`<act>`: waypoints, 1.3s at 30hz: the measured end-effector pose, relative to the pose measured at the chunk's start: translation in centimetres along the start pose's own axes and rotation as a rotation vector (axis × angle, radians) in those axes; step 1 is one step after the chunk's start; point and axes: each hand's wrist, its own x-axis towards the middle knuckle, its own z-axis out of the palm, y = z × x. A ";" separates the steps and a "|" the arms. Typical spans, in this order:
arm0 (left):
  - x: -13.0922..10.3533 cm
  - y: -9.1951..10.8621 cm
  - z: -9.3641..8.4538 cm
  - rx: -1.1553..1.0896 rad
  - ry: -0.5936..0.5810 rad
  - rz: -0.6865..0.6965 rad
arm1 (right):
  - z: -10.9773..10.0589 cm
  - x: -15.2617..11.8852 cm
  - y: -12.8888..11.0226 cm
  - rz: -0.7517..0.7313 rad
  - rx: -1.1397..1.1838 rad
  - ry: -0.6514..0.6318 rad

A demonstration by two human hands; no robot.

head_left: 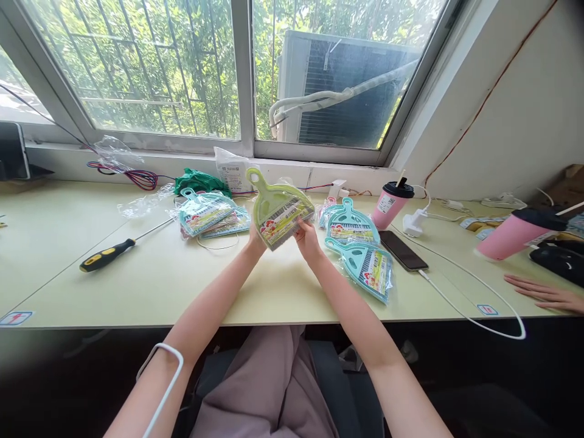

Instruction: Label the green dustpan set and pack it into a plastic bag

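A green dustpan and brush set [278,210] in clear wrapping, with a printed label, is held up above the table, tilted. My left hand [257,236] grips its left side, mostly hidden behind it. My right hand [307,236] pinches its lower right edge, the thumb in front. To the right lie blue dustpan sets [350,225], with another blue dustpan set [367,267] nearer the front edge and a pink dustpan set [326,210] partly behind them. On the left is a pile of wrapped dustpan sets [207,214].
A screwdriver [109,254] lies at left, near crumpled plastic and a green bag [201,181]. A phone [404,250] on a white cable, a pink cup [392,204] and another pink cup [517,234] stand or lie right. Another person's hand [547,295] rests at far right.
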 end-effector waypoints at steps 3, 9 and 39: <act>-0.1 0.1 0.2 -0.051 -0.041 -0.054 | -0.9 0.7 -0.5 -0.057 0.016 0.084; -0.5 -1.2 0.4 0.094 -0.031 0.094 | -1.7 1.3 -0.9 -0.092 0.044 0.164; 0.3 -2.1 -0.3 0.211 0.067 0.093 | -2.2 2.6 -0.6 0.086 0.024 0.305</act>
